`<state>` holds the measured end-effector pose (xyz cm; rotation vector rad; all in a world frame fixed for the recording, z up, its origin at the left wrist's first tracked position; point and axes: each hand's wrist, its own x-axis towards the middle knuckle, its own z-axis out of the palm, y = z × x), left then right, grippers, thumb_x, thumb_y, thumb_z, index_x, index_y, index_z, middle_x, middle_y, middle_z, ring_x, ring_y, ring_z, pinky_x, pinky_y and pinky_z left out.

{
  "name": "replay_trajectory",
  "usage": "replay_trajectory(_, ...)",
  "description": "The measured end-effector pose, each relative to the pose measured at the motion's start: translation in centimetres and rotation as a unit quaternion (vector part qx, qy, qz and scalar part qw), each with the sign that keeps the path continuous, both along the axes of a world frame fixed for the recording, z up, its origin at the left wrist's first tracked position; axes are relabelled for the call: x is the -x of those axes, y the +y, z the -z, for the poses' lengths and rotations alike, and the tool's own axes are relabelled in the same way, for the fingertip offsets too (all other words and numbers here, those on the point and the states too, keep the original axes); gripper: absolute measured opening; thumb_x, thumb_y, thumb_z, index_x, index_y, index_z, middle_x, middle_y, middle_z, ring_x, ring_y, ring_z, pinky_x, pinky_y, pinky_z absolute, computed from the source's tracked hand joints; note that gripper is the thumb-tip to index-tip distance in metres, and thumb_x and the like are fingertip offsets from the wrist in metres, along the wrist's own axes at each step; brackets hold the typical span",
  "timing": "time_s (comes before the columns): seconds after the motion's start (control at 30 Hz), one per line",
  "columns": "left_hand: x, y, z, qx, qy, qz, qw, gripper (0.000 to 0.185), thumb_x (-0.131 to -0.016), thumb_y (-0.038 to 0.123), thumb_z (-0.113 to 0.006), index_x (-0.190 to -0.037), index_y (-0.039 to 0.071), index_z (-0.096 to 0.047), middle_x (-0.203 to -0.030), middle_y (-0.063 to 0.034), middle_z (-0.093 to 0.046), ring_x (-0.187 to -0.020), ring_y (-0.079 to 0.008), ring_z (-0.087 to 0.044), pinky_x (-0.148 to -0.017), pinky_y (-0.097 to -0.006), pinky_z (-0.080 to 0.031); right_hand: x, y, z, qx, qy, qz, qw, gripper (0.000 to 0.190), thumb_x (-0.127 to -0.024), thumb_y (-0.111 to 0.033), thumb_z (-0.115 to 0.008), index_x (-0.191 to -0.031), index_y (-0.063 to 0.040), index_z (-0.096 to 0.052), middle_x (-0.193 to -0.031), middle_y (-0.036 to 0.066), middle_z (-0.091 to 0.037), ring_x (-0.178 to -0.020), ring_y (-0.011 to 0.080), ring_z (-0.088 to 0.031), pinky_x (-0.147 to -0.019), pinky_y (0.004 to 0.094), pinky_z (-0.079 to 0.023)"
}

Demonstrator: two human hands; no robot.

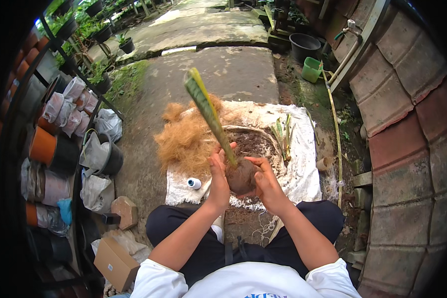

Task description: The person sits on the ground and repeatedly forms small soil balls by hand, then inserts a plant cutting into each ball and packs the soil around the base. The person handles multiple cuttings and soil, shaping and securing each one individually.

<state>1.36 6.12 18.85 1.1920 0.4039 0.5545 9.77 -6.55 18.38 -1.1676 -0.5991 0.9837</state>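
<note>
Between my palms sits a round brown root ball [242, 178], wrapped in what looks like coconut fibre. A tall snake plant leaf [210, 115], green with yellow edges, rises from it and leans to the upper left. My left hand [219, 175] cups its left side, and my right hand [267, 178] holds the right side with the index finger along the top. Below the ball lies a white woven sack [305, 178] with dark soil [253, 143] on it. Loose coconut fibre [182, 138] is heaped at the left, and a spool of thread [194, 183] lies near my left wrist.
Small snake plant cuttings [283, 138] lie on the sack's right side. Bagged pots [69, 108] and a dark bucket [111, 154] line the left. A cardboard box [116, 263] is at lower left. Stacked roof tiles [398, 175], a hose [335, 130] and a green container [311, 70] stand right.
</note>
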Motion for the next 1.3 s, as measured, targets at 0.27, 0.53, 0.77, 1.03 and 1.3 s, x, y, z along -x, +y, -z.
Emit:
replay_trajectory(0.27, -1.2, -0.9, -0.2, -0.168, 0.039, 0.062, 0.983, 0.083, -0.099, 0.065, -0.042, -0.151, 0.004, -0.02, -0.141, -0.0194, -0.044, -0.127, -0.0265, -0.049, -0.107, -0.0389, -0.04, -1.8, 1.2, 1.0, -0.002, 0.079, 0.129, 0.988, 0.054, -0.106, -0.048, -0.034, -0.135, -0.003, -0.04, -0.117, 0.013, -0.061, -0.108, 0.0222, -0.063, -0.085, 0.0385, -0.057)
replay_trajectory(0.53, -1.0, -0.2, 0.4, -0.282, 0.067, 0.011, 0.957, 0.101, -0.083, 0.069, -0.067, -0.148, 0.002, -0.029, -0.122, -0.0229, -0.064, -0.115, -0.0317, -0.065, -0.097, -0.0404, -0.05, -1.8, 0.3, 0.2, 0.04, -0.144, 0.119, 0.982, 0.062, -0.099, -0.043, -0.061, -0.141, -0.008, -0.032, -0.114, 0.016, -0.06, -0.106, 0.0219, -0.062, -0.089, 0.0341, -0.051)
replay_trajectory(0.77, -0.6, 0.7, 0.1, -0.312, 0.027, -0.005, 0.95, 0.088, -0.085, 0.062, -0.068, -0.143, 0.004, -0.039, -0.107, -0.0192, -0.071, -0.1, -0.0324, -0.072, -0.086, -0.04, -0.055, -1.9, -0.1, -1.7, -0.005, -0.087, 0.041, 0.995, 0.068, -0.097, -0.044, -0.063, -0.143, -0.012, -0.025, -0.126, 0.018, -0.051, -0.117, 0.0253, -0.057, -0.095, 0.0383, -0.052)
replay_trajectory(1.03, -1.6, -0.2, -1.1, -0.38, 0.016, -0.032, 0.924, 0.068, -0.088, 0.05, -0.066, -0.136, 0.005, -0.048, -0.102, -0.0204, -0.071, -0.094, -0.0356, -0.072, -0.079, -0.0399, -0.056, -2.8, 0.0, -0.2, 0.015, -0.278, 0.083, 0.957, 0.079, -0.098, -0.061, -0.049, -0.147, -0.005, -0.025, -0.123, 0.02, -0.054, -0.113, 0.0269, -0.06, -0.084, 0.0371, -0.054)
replay_trajectory(1.3, -3.6, 0.3, -1.2, -0.28, 0.011, -0.02, 0.96, 0.056, -0.091, 0.041, -0.059, -0.133, 0.005, -0.05, -0.096, -0.0141, -0.067, -0.087, -0.0243, -0.067, -0.078, -0.035, -0.052, -3.3, 0.0, -2.5, 0.022, -0.226, 0.073, 0.971, 0.081, -0.101, -0.063, -0.038, -0.149, 0.0, -0.025, -0.113, 0.024, -0.06, -0.108, 0.0328, -0.062, -0.092, 0.0394, -0.046)
